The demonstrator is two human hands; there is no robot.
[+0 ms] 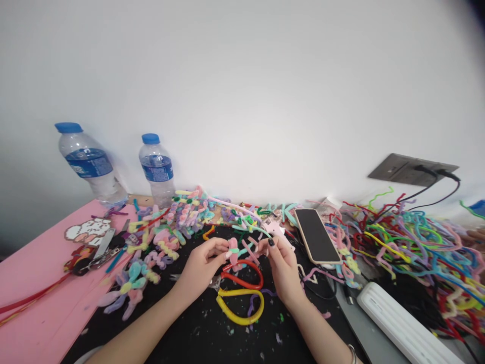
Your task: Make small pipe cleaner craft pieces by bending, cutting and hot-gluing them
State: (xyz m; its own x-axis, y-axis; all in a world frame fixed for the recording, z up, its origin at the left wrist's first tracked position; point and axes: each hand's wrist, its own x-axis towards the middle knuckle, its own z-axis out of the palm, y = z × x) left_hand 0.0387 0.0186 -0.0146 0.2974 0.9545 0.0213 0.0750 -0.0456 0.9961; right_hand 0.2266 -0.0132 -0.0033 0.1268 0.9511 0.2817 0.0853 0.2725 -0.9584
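Pink and mint fuzz is making up the small piece [232,246] that the head view is showing above the black worktop [189,338], just beyond the scissors [238,292]. The left hand [206,260] is pinching this piece between thumb and fingertips; the right hand [283,265] is curling its fingers near it, though I cannot tell whether they are gripping anything. The piece is looking only partly formed, apparently wanting more shaping. To the left, a flower [132,283] with several soft petals is lying on the worktop, and a heap of twisted pastel pieces [185,210] is reaching toward the wall [246,101], seemingly completed work. At the far right, a tangle of loose stems [417,242] is lying mostly unworked, so plenty of material is apparently remaining.
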